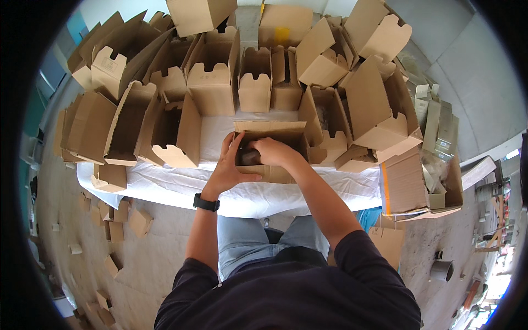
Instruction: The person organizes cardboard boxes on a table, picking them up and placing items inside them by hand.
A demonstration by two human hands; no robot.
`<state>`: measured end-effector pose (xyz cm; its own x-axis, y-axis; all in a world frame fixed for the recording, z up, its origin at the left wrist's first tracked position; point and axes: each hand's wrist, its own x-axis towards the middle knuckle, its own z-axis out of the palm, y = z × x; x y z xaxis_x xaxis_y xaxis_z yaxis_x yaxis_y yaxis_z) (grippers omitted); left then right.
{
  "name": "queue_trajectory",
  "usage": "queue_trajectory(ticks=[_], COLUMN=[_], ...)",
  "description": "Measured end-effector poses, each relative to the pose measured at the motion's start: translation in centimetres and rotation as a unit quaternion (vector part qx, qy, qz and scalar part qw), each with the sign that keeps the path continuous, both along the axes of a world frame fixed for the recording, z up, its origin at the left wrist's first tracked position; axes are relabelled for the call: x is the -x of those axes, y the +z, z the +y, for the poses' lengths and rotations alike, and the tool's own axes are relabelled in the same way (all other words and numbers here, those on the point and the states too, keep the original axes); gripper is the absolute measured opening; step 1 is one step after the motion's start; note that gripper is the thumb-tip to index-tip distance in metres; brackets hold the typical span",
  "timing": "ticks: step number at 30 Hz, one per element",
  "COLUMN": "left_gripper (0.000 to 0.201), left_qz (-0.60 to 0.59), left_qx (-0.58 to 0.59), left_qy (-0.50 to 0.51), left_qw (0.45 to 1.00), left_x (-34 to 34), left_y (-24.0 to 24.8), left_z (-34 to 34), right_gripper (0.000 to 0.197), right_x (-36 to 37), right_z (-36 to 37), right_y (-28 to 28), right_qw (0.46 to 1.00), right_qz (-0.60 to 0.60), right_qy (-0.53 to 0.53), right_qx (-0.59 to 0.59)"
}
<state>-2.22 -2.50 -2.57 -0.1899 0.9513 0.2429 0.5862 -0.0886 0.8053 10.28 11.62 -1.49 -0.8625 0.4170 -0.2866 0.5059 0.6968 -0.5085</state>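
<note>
An open-topped cardboard box [275, 175] lies in front of me at the front of the white-covered table. My left hand [226, 169] grips its left end, fingers over the far part of the rim and thumb along the near wall. Down inside the box, my right hand [273, 150] has its fingers curled against a dark brown, rounded object [251, 158]. The fingertips are partly hidden, and the object's kind cannot be made out. A black watch [206, 202] is on my left wrist.
Several open cardboard boxes [210, 96] stand in rows behind and beside the one I hold. A large carton [407, 184] at the right holds small pale boxes [440, 129]. White cloth [258, 201] covers the table. Small cardboard boxes [141, 221] lie on the floor at left.
</note>
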Motion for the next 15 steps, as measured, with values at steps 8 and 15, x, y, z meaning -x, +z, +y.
queue_trajectory(ticks=[8,15], left_gripper=[0.117,0.117], left_qz=[0.028,0.026], left_qx=[-0.03,-0.024], left_qy=[0.014,0.059], left_qw=[0.999,0.998], left_x=[-0.1,1.2], left_y=[-0.3,1.2], left_z=[0.3,-1.1], right_gripper=[0.025,0.02], right_x=[-3.7,-9.5], right_z=[-3.8,-9.3], right_y=[1.1,1.5], right_qw=[0.901,0.812], right_qz=[0.42,0.518], right_qy=[-0.071,-0.247], right_qx=[-0.078,-0.109])
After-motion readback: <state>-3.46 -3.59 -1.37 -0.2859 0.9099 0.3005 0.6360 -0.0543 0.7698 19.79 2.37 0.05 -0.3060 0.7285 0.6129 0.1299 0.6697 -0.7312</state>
